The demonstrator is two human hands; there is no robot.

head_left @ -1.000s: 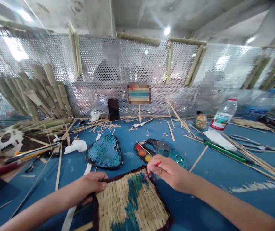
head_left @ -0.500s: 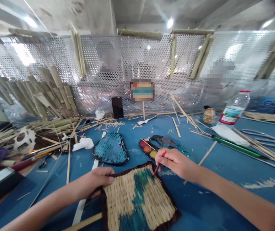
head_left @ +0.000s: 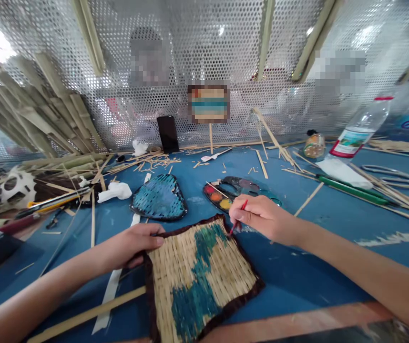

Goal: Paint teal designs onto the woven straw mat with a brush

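Note:
A woven bamboo fan (head_left: 176,252) with a dark brown edge lies in front of me, a blue-green painted band running down it. Its pale handle (head_left: 93,314) sticks out to the lower left. My left hand (head_left: 138,243) grips the fan's upper left edge, thumb on top and fingers underneath. In my right hand (head_left: 261,216) is a thin red paintbrush (head_left: 238,219), pinched between thumb and fingers. The brush tip is at the fan's upper right edge, close to the green paint; contact is hard to make out. Just behind that hand lies a paint palette (head_left: 226,204), partly covered by it.
A blue woven piece (head_left: 159,196) with a black rim lies behind the fan. A water bottle (head_left: 360,131), a glass jar (head_left: 314,145), a green tool (head_left: 354,190) and scissors (head_left: 397,178) are at the right. A phone (head_left: 168,133) leans against the perforated screen. Bamboo strips are scattered about.
The view has tipped downward, so the scene sits higher and the table's front edge shows. My right hand and the brush stay near the fan's upper right edge; the left keeps its hold.

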